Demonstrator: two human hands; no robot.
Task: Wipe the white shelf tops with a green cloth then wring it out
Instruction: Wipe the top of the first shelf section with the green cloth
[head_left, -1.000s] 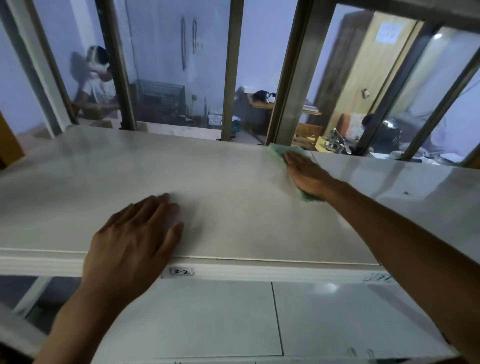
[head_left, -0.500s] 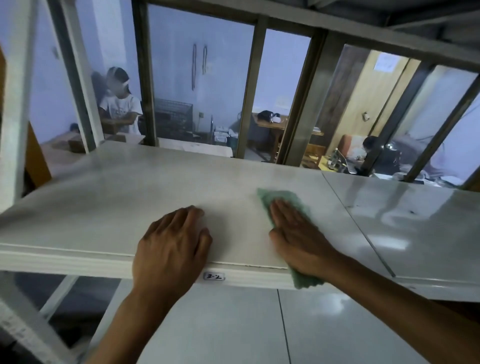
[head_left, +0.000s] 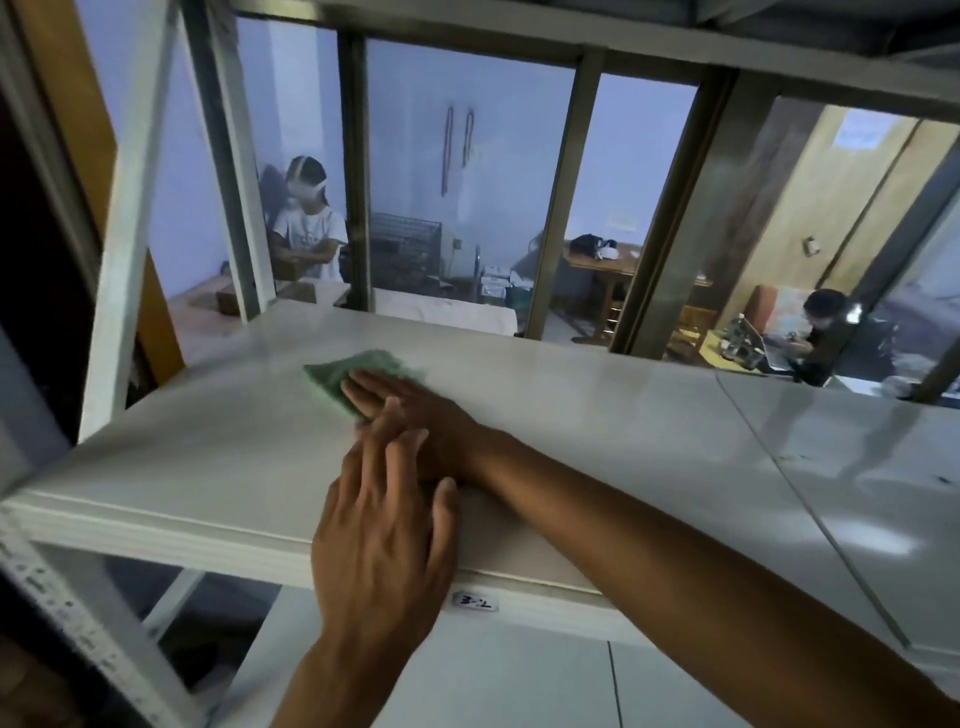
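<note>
A green cloth (head_left: 358, 376) lies flat on the white shelf top (head_left: 218, 457), toward its far left part. My right hand (head_left: 410, 410) presses down on the cloth with flat fingers, the forearm crossing the shelf from the lower right. My left hand (head_left: 384, 535) rests flat near the shelf's front edge with fingers spread, overlapping my right wrist and holding nothing. Most of the cloth is hidden under my right hand.
White uprights (head_left: 124, 218) frame the shelf at the left. A second shelf panel (head_left: 841, 478) adjoins on the right. Metal posts (head_left: 665, 223) stand behind the shelf. A label (head_left: 475, 603) sits on the front edge. Two people sit in the room beyond.
My right hand has slid the cloth from the front edge back and to the left across the shelf. My left hand has stayed at the front edge, and the view has shifted.
</note>
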